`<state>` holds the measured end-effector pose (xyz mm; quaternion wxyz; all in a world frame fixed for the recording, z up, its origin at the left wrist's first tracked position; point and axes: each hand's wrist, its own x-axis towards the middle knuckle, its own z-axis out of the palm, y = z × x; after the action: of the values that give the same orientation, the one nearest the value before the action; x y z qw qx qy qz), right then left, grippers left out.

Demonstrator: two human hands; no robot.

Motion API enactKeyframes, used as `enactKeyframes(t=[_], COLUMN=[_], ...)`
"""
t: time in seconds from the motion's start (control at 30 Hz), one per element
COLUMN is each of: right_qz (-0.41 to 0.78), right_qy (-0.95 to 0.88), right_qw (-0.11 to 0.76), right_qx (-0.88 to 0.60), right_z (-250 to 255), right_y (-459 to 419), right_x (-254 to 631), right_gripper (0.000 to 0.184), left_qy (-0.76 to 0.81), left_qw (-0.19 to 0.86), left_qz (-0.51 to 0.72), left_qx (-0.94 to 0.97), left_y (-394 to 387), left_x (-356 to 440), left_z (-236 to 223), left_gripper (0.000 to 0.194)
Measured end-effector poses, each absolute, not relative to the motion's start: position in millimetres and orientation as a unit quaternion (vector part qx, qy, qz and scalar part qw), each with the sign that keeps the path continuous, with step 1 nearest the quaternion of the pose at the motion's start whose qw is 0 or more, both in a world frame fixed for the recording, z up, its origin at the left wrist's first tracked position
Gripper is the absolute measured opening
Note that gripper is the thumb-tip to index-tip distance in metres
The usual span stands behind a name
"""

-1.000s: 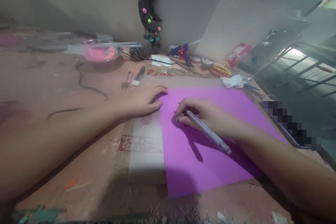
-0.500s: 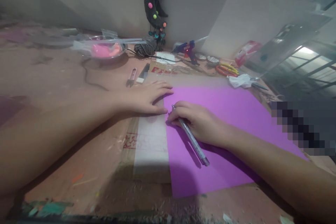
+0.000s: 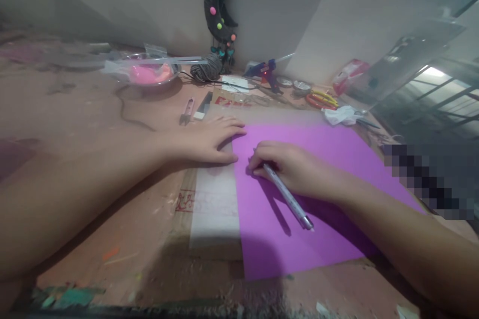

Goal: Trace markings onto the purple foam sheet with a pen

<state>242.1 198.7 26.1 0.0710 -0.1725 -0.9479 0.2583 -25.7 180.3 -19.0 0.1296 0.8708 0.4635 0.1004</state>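
Note:
A purple sheet of paper [image 3: 322, 154] lies on the work table, overlapping a white sheet [image 3: 215, 209] at its left. My left hand [image 3: 217, 139] is spread flat, its fingertips touching the purple sheet's left edge and its palm over the white sheet. Over the purple sheet, my right hand [image 3: 286, 164] is closed around a slim silvery pen [image 3: 288, 197]. The pen's tip points away to the upper left, and its back end slants toward me. No mark can be made out on the purple paper.
Along the back stand a clear bowl [image 3: 172, 79] with pink material, a ball of grey yarn [image 3: 205, 69] and a blue glue gun [image 3: 266, 72]. Small pink snips [image 3: 187, 110] lie beyond my left hand. Orange and yellow handled pliers [image 3: 322, 99] and crumpled white plastic [image 3: 340, 115] sit back right.
My right hand has shifted a little to the right with the pen, away from the left thumb. My left hand stays in place on the sheets.

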Motion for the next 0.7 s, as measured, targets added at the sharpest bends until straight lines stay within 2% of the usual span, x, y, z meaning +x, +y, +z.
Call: enactKeyframes(t=[0.07, 0.2, 0.4, 0.57, 0.7], right_qz=[0.255, 0.238, 0.287, 0.295, 0.310], right_qy=[-0.947, -0.945, -0.936, -0.927, -0.926], right_qw=[0.070, 0.150, 0.064, 0.123, 0.074], right_qx=[-0.180, -0.166, -0.191, -0.196, -0.203], right_z=[24.7, 14.1, 26.7, 23.6, 31.1], right_y=[197.9, 195.6, 204.4, 199.0, 199.2], right_x=[243.3, 242.4, 244.2, 242.0, 241.8], right_gripper=[0.014, 0.010, 0.011, 0.009, 0.011], left_qy=[0.462, 0.463, 0.469, 0.466, 0.468], left_qw=[0.128, 0.128, 0.129, 0.123, 0.125], left_qz=[0.101, 0.098, 0.091, 0.086, 0.091], left_qx=[0.872, 0.872, 0.869, 0.872, 0.870], left_y=[180.2, 179.4, 179.4, 179.5, 178.6], left_x=[-25.6, -25.1, -25.6, -24.2, -24.0], left_z=[-18.9, -18.4, -18.8, -16.9, -17.0], left_gripper=[0.078, 0.076, 0.078, 0.079, 0.078])
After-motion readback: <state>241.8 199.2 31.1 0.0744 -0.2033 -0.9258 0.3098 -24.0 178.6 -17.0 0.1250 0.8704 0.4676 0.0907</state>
